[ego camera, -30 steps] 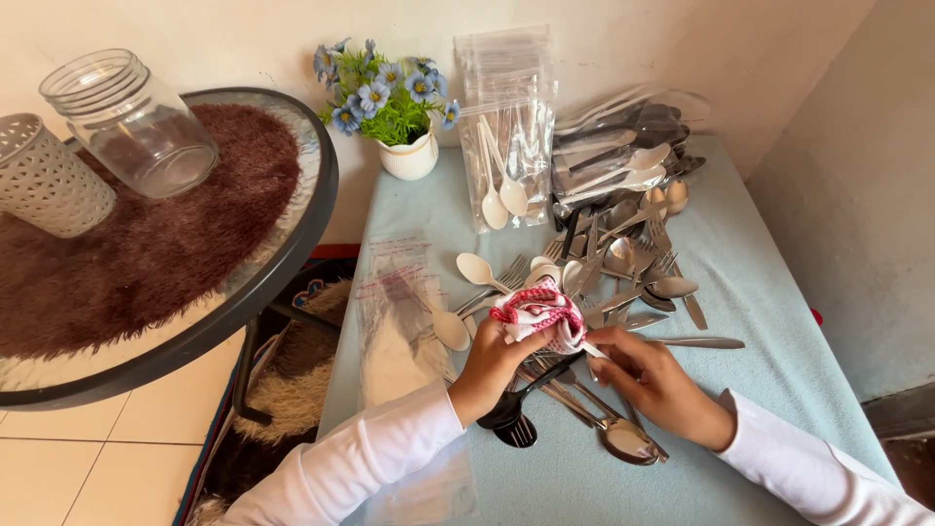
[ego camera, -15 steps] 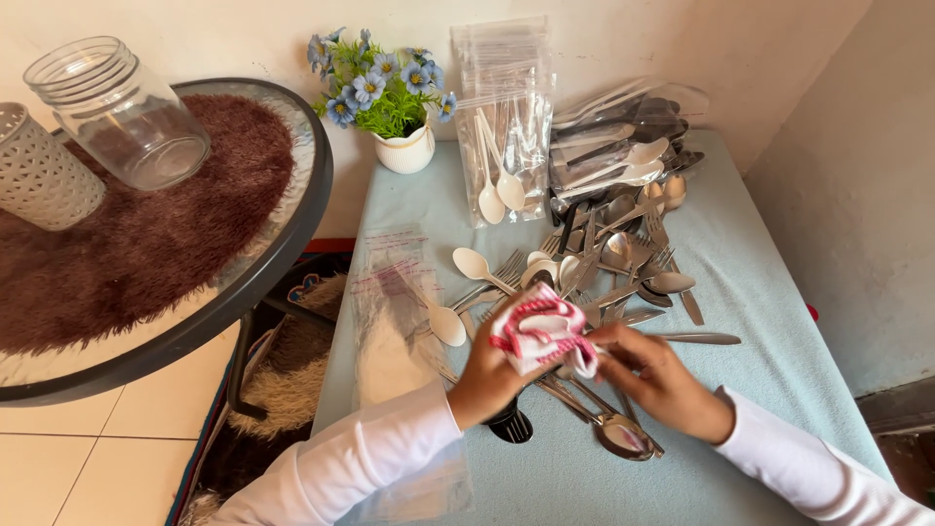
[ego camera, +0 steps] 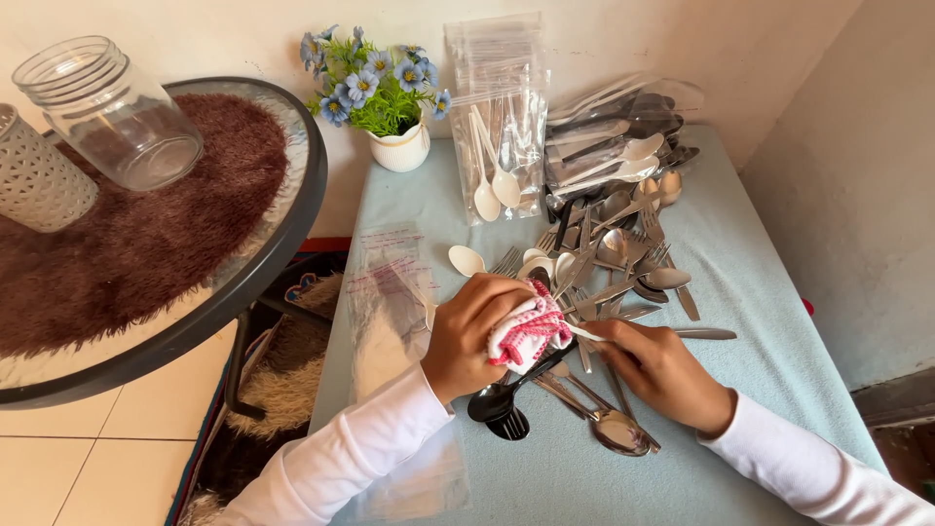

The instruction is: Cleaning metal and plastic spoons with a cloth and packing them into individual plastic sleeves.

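**Cloth over utensil, both hands engaged**

Left hand (ego camera: pixel 475 331) closed around a bunched white-and-pink cloth (ego camera: pixel 526 329), fingers curled over its top, cloth pressed between palm and fingertips. Right hand (ego camera: pixel 660 368) lightly curled, thumb and forefinger pinched on a pale slim utensil (ego camera: pixel 587 334) where it leaves the cloth. Only a short length exposed; long axis roughly left to right, slightly downward toward the right hand. Working end buried in the cloth, so kind of utensil not determinable. Held just above the table, near its middle, over the front edge of the cutlery heap.

Directly below the hands: black spoon (ego camera: pixel 492 401) and black fork (ego camera: pixel 509 424), handles running up and right under the cloth. Beside them a steel spoon (ego camera: pixel 616 431), bowl toward the near edge.

Surface: rectangular table with pale blue covering (ego camera: pixel 779 360). Loose pile of steel cutlery (ego camera: pixel 623 263) behind the hands. Clear bags of white spoons (ego camera: pixel 497 127) propped against the wall; flat clear bags (ego camera: pixel 390 292) along the left edge. Small white pot of blue flowers (ego camera: pixel 382 97) at the far left corner.

Room: round glass-topped table (ego camera: pixel 282 244) to the left, carrying a brown shaggy mat (ego camera: pixel 146 234), a glass jar (ego camera: pixel 112 112) lying tilted, and a white perforated holder (ego camera: pixel 34 180). Cream wall behind; tiled floor and shaggy rug below.
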